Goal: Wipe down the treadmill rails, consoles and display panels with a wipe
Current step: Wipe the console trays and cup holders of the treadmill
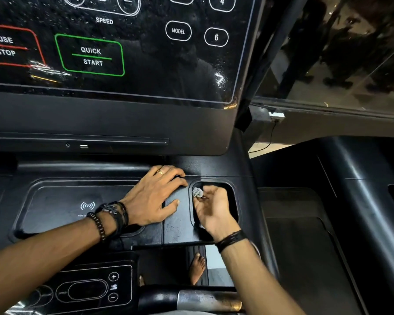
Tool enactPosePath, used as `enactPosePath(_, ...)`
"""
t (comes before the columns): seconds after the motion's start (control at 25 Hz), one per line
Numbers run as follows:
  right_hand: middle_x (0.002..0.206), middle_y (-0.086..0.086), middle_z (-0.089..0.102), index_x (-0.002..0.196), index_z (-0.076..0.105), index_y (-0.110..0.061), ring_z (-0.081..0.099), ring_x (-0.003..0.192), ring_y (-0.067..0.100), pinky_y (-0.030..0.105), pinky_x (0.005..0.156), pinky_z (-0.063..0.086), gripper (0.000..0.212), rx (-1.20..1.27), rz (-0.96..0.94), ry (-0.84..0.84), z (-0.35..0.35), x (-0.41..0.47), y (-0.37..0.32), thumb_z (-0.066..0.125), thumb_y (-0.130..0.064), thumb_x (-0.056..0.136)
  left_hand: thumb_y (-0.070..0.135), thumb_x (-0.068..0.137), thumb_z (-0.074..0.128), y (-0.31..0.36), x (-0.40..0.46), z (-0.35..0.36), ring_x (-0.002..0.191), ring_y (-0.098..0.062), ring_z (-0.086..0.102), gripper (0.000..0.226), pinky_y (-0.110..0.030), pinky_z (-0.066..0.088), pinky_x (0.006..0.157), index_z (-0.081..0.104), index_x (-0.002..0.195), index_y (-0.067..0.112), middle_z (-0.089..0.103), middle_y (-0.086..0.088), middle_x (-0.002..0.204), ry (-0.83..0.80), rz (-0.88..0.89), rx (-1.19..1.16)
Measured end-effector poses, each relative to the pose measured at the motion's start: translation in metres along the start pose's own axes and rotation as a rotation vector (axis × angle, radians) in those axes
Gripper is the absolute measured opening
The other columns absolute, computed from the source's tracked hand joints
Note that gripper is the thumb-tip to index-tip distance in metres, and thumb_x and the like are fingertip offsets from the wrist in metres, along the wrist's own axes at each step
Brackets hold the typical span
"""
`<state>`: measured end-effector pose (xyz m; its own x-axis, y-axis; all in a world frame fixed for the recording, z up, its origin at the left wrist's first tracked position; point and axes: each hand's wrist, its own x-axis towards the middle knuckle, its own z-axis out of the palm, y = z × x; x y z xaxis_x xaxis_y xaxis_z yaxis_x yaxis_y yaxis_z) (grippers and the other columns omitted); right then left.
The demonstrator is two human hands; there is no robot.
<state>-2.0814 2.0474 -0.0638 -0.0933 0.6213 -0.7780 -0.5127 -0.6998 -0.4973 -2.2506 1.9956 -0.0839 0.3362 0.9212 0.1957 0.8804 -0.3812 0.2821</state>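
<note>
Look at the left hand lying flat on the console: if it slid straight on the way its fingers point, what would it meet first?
Probably the raised black plastic back ledge of the console under the glossy black display panel. The left hand points up and right, its fingertips close to that ledge; depth is unclear.

Dim scene, glare streaks on display panel (132, 55), reflections in glass, wide-angle bending at edges, slight blur lower corners

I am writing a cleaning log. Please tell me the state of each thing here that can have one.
Display panel: lit, speckled with droplets.
Wipe: crumpled, pinched in the right hand.
Cup holder: right hand reaches inside.
Left hand: flat on the console.
Charging pad: nothing lying on it.
</note>
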Motion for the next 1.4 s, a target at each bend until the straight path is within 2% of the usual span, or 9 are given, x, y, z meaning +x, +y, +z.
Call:
enactPosePath(0.28, 0.068, 0.005, 0.042, 0.062, 0.04, -0.01, 0.041, 0.062, 0.02, 0.027, 0.067, 0.044, 0.034, 0.239, -0.107, 0.106, 0.001, -0.002, -0.009, 0.027, 0.012, 0.083, 0.04, 0.087, 0.054, 0.0, 0.001, -0.001, 0.124, -0.022, 0.048, 0.043, -0.037, 0.031, 0.108, 0.06, 0.123, 0.017, 0.053, -0.003, 0.133, 0.011, 0.001, -0.008)
enactPosePath(0.48, 0.075, 0.012, 0.049, 0.068, 0.048, -0.003, 0.052, 0.072, 0.025, 0.037, 0.104, 0.046, 0.034, 0.351, -0.137, 0.123, -0.013, 0.001, -0.02, 0.025, 0.014, 0.087, 0.04, 0.088, 0.054, 0.001, 0.001, -0.001, 0.125, -0.023, 0.048, 0.043, -0.037, 0.031, 0.109, 0.059, 0.124, 0.017, 0.052, -0.003, 0.134, 0.002, 0.0, -0.004)
enactPosePath(0.64, 0.072, 0.009, 0.043, 0.064, 0.042, -0.006, 0.046, 0.067, 0.022, 0.031, 0.096, 0.05, 0.035, 0.368, -0.178, 0.194, -0.015, 0.003, -0.018, 0.026, 0.015, 0.086, 0.04, 0.088, 0.053, 0.001, 0.0, -0.001, 0.125, -0.023, 0.048, 0.043, -0.036, 0.03, 0.11, 0.059, 0.125, 0.017, 0.052, -0.003, 0.134, 0.005, 0.003, 0.001)
enactPosePath(0.8, 0.066, 0.008, 0.045, 0.063, 0.046, -0.004, 0.047, 0.06, 0.021, 0.022, 0.053, 0.052, 0.039, 0.387, -0.259, 0.195, -0.009, -0.007, -0.026, 0.022, 0.019, 0.084, 0.039, 0.088, 0.054, 0.002, 0.0, -0.001, 0.126, -0.023, 0.048, 0.043, -0.035, 0.029, 0.11, 0.059, 0.125, 0.018, 0.052, -0.002, 0.134, 0.003, 0.003, 0.004)
enactPosePath(0.92, 0.061, 0.009, 0.05, 0.062, 0.048, -0.002, 0.049, 0.055, 0.018, 0.019, 0.045, 0.044, 0.039, 0.336, -0.339, 0.191, -0.003, -0.011, -0.024, 0.024, 0.022, 0.08, 0.039, 0.088, 0.055, 0.0, 0.001, -0.001, 0.126, -0.022, 0.047, 0.043, -0.037, 0.031, 0.11, 0.059, 0.125, 0.018, 0.052, -0.002, 0.134, -0.002, 0.001, 0.009)
enactPosePath(1.08, 0.063, 0.015, 0.055, 0.069, 0.055, 0.006, 0.053, 0.045, 0.013, 0.02, 0.046, 0.045, 0.029, 0.051, -0.262, 0.076, -0.008, -0.002, 0.009, 0.033, 0.021, 0.081, 0.04, 0.088, 0.055, 0.001, 0.0, 0.0, 0.126, -0.023, 0.047, 0.044, -0.038, 0.031, 0.11, 0.059, 0.126, 0.017, 0.051, -0.003, 0.135, -0.002, 0.006, 0.025)
enactPosePath(1.2, 0.077, 0.009, 0.063, 0.085, 0.069, -0.003, 0.058, 0.067, 0.012, 0.022, 0.065, 0.047, 0.02, -0.572, -0.314, -0.133, -0.019, -0.009, 0.015, 0.052, 0.003, 0.091, 0.04, 0.088, 0.055, 0.0, 0.0, 0.0, 0.127, -0.023, 0.047, 0.045, -0.038, 0.032, 0.11, 0.059, 0.126, 0.017, 0.051, -0.003, 0.136, -0.01, 0.006, 0.038)
enactPosePath(1.28, 0.065, 0.0, 0.059, 0.069, 0.066, -0.014, 0.051, 0.06, 0.008, 0.021, 0.057, 0.04, 0.026, -1.046, -0.443, -0.178, -0.029, -0.02, 0.003, 0.059, -0.009, 0.094, 0.04, 0.088, 0.056, 0.0, 0.0, 0.001, 0.127, -0.024, 0.047, 0.045, -0.038, 0.031, 0.11, 0.059, 0.126, 0.016, 0.051, -0.004, 0.136, -0.008, 0.009, 0.041)
enactPosePath(1.4, 0.053, -0.006, 0.044, 0.055, 0.046, -0.017, 0.037, 0.052, 0.007, 0.024, 0.051, 0.031, 0.046, -1.473, -0.55, -0.304, -0.051, -0.044, -0.014, 0.06, -0.023, 0.098, 0.04, 0.088, 0.054, -0.001, 0.0, 0.001, 0.127, -0.024, 0.047, 0.044, -0.039, 0.032, 0.11, 0.059, 0.126, 0.017, 0.051, -0.004, 0.136, -0.002, 0.008, 0.029)
